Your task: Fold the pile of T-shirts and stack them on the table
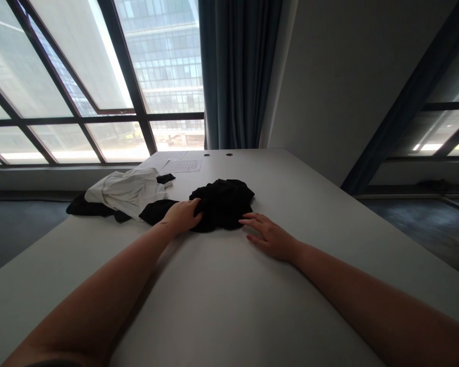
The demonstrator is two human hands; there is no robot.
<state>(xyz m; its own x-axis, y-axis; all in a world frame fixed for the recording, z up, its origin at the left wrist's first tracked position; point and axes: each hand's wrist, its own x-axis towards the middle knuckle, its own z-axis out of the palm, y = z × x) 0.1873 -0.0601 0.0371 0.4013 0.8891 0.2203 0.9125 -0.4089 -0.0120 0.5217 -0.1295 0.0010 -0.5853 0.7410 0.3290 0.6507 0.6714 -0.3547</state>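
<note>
Currently I'm viewing a paper (183, 166) at twelve o'clock from my left hand (181, 216), its writing showing too small to read. Black cloth (225, 202) is lying at that hand's two o'clock; the hand is touching it, though I cannot tell whether it's gripping. At the cloth's four o'clock, my right hand (270, 237) is holding its fingers apart, tips meeting the edge.

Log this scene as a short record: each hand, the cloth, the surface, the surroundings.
Left hand: on the left side of the black cloth; grip unclear, fingers partly hidden
Right hand: open, fingertips at the cloth's right edge; contact unclear
Black cloth: bunched in a heap
Surface: white table
Left of heap: crumpled white cloth
Farther back: papers on the table
Background: windows, dark blue curtain
</note>
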